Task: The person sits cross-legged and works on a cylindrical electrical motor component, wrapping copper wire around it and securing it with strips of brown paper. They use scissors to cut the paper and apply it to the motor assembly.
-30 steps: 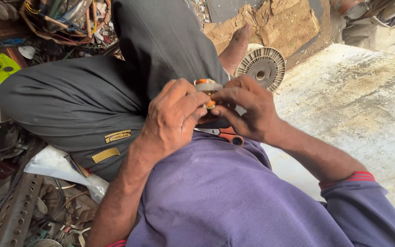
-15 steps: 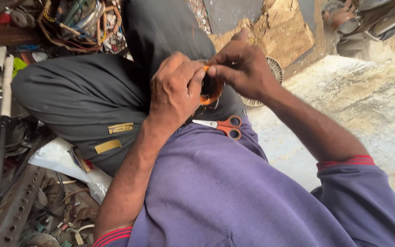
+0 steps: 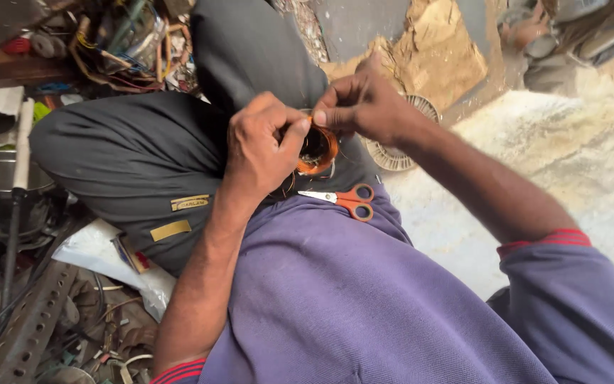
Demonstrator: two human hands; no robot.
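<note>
A cluttered workshop floor, pale and dusty concrete (image 3: 570,156) on one side and scrap on the other, lies under a seated person in a purple shirt and dark grey trousers. The left hand (image 3: 261,146) is curled around a small orange coil of copper winding (image 3: 318,149) held above the lap, thumb pressed on its rim. The right hand (image 3: 364,107) meets it from the other side, fingertips pinched shut at the coil's top edge; what they grip is too fine to tell. Just below, orange-handled scissors (image 3: 342,199) rest on the shirt. Beyond the right wrist a round ribbed fan cover (image 3: 392,153) lies on the floor. Tangled wires (image 3: 122,50) sit further off, with a perforated metal bar (image 3: 30,327)
</note>
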